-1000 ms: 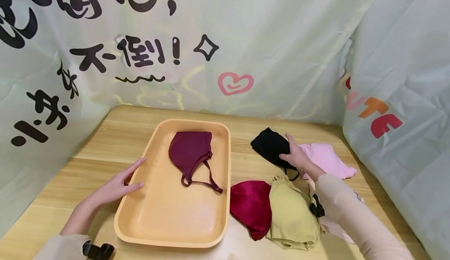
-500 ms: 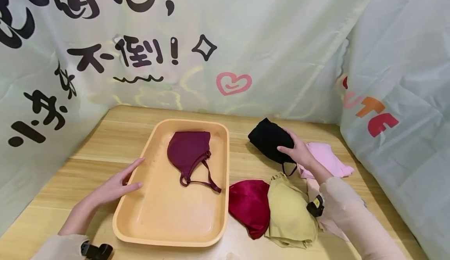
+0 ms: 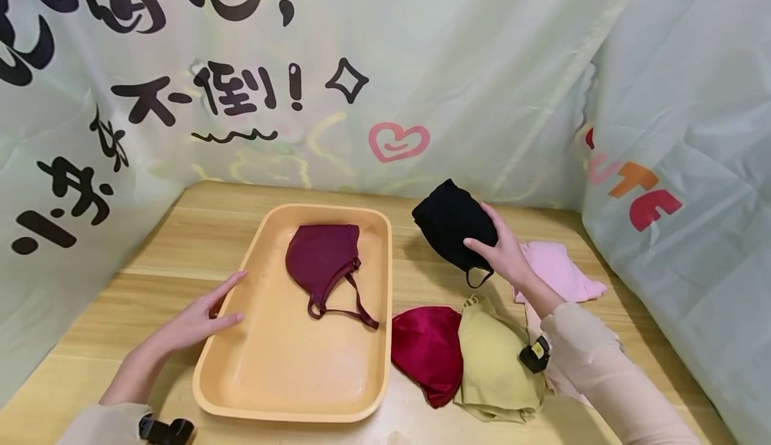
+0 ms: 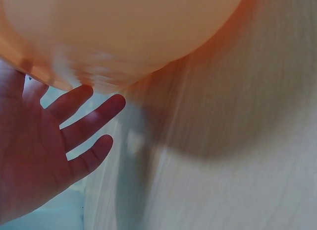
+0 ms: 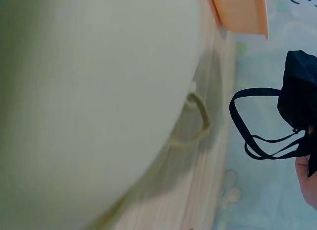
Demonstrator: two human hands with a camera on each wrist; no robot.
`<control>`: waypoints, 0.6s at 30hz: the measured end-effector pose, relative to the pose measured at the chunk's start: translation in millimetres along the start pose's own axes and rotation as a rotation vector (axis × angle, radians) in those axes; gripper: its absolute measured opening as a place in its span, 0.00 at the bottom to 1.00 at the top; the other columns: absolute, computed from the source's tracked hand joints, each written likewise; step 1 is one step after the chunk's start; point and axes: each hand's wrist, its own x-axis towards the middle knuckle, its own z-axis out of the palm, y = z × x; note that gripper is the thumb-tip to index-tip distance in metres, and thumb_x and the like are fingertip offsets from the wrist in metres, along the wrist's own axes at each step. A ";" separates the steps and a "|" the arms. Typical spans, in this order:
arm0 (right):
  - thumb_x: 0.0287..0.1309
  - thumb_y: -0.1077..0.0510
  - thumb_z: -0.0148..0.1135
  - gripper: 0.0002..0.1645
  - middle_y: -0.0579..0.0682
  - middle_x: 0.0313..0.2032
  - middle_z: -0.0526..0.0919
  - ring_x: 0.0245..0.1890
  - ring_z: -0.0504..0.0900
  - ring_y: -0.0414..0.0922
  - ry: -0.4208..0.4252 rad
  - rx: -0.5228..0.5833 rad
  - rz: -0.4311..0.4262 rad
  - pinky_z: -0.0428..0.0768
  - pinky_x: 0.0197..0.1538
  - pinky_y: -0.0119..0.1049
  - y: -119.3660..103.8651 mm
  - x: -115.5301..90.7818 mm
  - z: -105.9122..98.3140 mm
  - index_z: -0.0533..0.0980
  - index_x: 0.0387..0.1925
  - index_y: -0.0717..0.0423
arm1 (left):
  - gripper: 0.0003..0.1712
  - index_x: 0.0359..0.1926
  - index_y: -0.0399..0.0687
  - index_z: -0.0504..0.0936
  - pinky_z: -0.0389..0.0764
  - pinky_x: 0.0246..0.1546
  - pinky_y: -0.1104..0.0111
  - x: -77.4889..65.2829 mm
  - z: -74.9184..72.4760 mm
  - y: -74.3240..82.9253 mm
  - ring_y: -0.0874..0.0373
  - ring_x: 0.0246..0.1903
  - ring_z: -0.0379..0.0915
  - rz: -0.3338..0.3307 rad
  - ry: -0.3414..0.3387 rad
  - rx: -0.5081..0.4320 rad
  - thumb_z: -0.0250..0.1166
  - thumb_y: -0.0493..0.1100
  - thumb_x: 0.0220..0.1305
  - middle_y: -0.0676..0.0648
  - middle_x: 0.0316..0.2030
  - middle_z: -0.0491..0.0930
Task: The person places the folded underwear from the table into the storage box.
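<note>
My right hand [image 3: 506, 251] grips a folded black bra [image 3: 454, 224] by its right side, held above the table beyond the tray's right edge. Its straps dangle beneath it, and in the right wrist view the black bra [image 5: 299, 98] shows at the right edge, largely cut off. My left hand [image 3: 201, 314] rests at the left rim of the peach-coloured tray [image 3: 388, 284], thumb and forefinger on the rim. In the left wrist view, the fingers of the left hand [image 4: 44, 136] are spread and nearly straight below the tray wall. A folded maroon bra [image 3: 325, 254] lies inside the tray, straps toward the right.
Right of the tray lie a folded shiny red bra [image 3: 429, 351] and a yellow-green bra [image 3: 496, 365]. A pink bra [image 3: 557, 271] lies behind the right wrist, and a pale pink piece [image 3: 563, 381] is partly under the right forearm. Printed cloth [image 3: 494, 97] encloses the wooden table [image 3: 211, 231].
My right hand has lifted the black bra off the table and carried it slightly left. The left hand and the tray have stayed in place.
</note>
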 end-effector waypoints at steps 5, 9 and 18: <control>0.52 0.69 0.61 0.43 0.66 0.66 0.53 0.65 0.51 0.60 0.025 0.060 -0.040 0.50 0.63 0.56 -26.2 -4.5 7.8 0.51 0.66 0.66 | 0.42 0.70 0.40 0.46 0.72 0.43 0.76 0.9 0.6 -1.2 0.34 0.54 0.60 -0.003 -0.005 -0.016 0.59 0.40 0.61 0.26 0.65 0.47; 0.52 0.69 0.61 0.43 0.66 0.65 0.55 0.64 0.53 0.59 0.049 0.063 -0.044 0.52 0.63 0.54 -36.3 -5.6 12.9 0.51 0.66 0.67 | 0.42 0.70 0.41 0.47 0.69 0.44 0.78 1.3 0.3 -2.4 0.34 0.56 0.58 0.001 0.001 -0.006 0.59 0.40 0.61 0.26 0.65 0.47; 0.51 0.70 0.61 0.43 0.64 0.65 0.55 0.65 0.53 0.57 0.043 0.105 -0.049 0.52 0.64 0.52 -44.7 -4.9 24.2 0.52 0.66 0.65 | 0.41 0.70 0.40 0.47 0.67 0.45 0.80 -0.7 0.9 -2.0 0.36 0.57 0.57 0.009 0.009 -0.012 0.59 0.39 0.61 0.26 0.65 0.47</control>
